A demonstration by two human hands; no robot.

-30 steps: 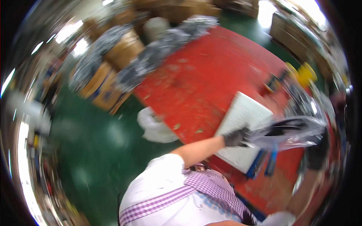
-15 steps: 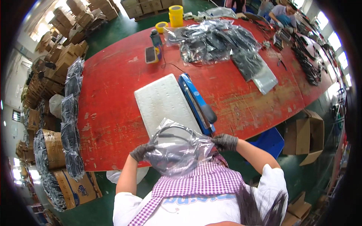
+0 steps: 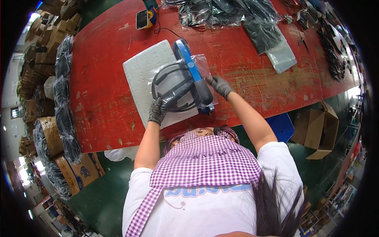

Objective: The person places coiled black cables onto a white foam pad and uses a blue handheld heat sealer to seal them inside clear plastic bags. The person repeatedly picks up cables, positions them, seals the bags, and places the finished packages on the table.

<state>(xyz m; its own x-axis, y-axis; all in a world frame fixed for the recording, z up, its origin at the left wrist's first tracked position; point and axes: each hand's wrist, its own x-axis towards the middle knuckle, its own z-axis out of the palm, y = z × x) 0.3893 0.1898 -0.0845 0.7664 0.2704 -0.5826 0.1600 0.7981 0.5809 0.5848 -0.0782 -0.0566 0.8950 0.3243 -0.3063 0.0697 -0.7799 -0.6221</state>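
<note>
Presently: one clear bag (image 3: pixel 170 81) of black curved parts (image 3: pixel 177 91), lying across the white foam board (image 3: pixel 139 70) and under the arm of the blue sealer (image 3: pixel 190 65); your left hand (image 3: pixel 156 112), gripping the bag's near-left end; your right hand (image 3: pixel 221 87), by its right end, grip unclear.
</note>
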